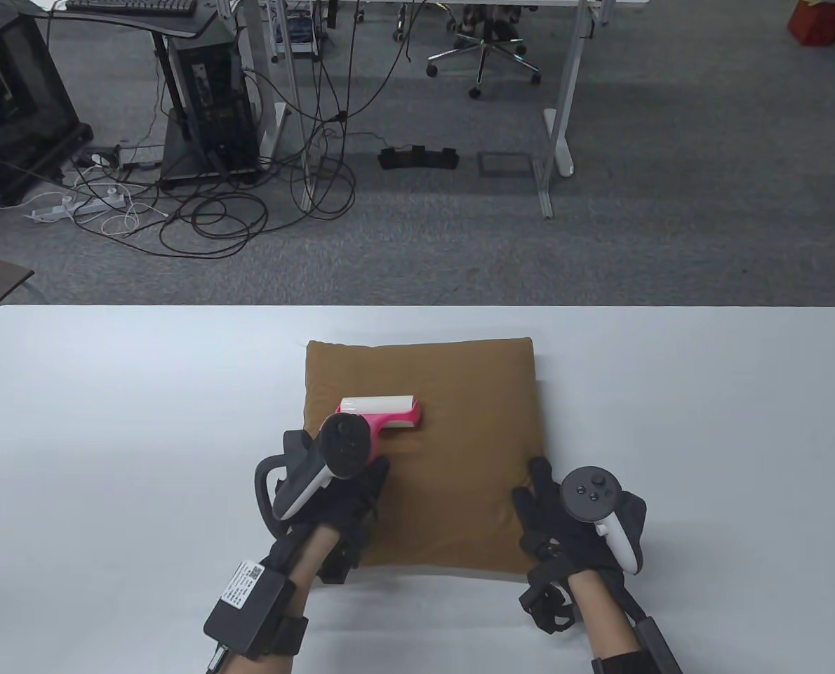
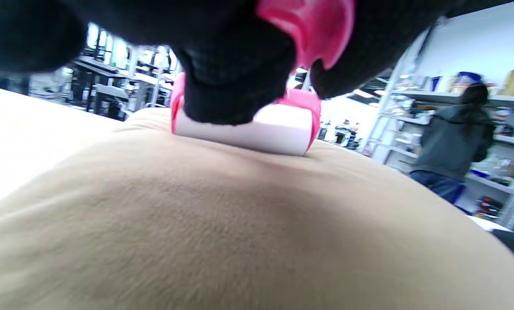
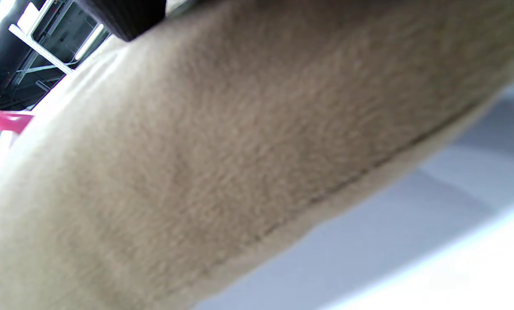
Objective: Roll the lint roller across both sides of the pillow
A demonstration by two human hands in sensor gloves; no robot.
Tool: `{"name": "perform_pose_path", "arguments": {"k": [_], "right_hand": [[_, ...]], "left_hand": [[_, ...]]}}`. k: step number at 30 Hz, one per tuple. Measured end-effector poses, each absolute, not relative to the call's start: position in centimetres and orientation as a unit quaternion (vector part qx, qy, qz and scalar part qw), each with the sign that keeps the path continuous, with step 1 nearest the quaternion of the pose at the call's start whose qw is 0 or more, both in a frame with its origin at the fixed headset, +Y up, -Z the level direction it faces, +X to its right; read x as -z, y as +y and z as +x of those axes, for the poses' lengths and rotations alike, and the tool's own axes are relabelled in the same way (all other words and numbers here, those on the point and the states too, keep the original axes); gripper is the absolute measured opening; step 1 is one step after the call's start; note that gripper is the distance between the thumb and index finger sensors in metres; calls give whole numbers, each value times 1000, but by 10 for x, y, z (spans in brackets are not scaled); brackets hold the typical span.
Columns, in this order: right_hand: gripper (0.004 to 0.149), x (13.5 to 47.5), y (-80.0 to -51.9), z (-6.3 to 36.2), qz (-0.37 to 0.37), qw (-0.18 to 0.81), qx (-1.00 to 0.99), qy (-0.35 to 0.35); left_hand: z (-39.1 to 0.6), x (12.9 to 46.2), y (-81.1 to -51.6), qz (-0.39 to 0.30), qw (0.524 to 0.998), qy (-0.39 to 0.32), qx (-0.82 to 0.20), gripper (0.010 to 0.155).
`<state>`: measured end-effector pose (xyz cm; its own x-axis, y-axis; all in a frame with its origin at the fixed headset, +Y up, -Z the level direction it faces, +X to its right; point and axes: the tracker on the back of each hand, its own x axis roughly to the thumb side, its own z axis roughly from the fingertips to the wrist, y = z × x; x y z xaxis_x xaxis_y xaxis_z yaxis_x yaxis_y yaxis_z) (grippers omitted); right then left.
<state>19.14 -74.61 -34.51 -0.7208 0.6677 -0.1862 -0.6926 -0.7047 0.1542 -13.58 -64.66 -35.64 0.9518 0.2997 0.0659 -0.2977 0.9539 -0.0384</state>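
On the white table (image 1: 109,393) in front of me the brown pillow (image 1: 452,449) lies flat, my left hand (image 1: 340,491) gripping the pink lint roller (image 1: 382,413) with its white roll touching the pillow's left half, my right hand (image 1: 572,519) resting flat-fingered on the pillow's near right corner.

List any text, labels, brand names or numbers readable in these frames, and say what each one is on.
None can be read.
White label on the black box strapped to the left forearm: it carries print and what looks like a code square, too small to read.
Lint roller, pillow, tracker on the left hand, tracker on the right hand: no text visible.
Shelf items in the left wrist view: too blurred to read.
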Motion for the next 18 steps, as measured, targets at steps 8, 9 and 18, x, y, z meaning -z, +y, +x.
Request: {"name": "perform_pose_path", "arguments": {"k": [8,9,18], "right_hand": [[69,337,-733,193,-57,361,-929,60],[69,336,-733,193,-58,362,-928,60],[70,331,-729,197,-63,372,-925,56]], "left_hand": [[-152,312,-651,-12,983,-64,-174,72],[-154,307,-652,-15,980,-65,-185,72],[-172,275,-646,-50,968,-83,-233,69]]}}
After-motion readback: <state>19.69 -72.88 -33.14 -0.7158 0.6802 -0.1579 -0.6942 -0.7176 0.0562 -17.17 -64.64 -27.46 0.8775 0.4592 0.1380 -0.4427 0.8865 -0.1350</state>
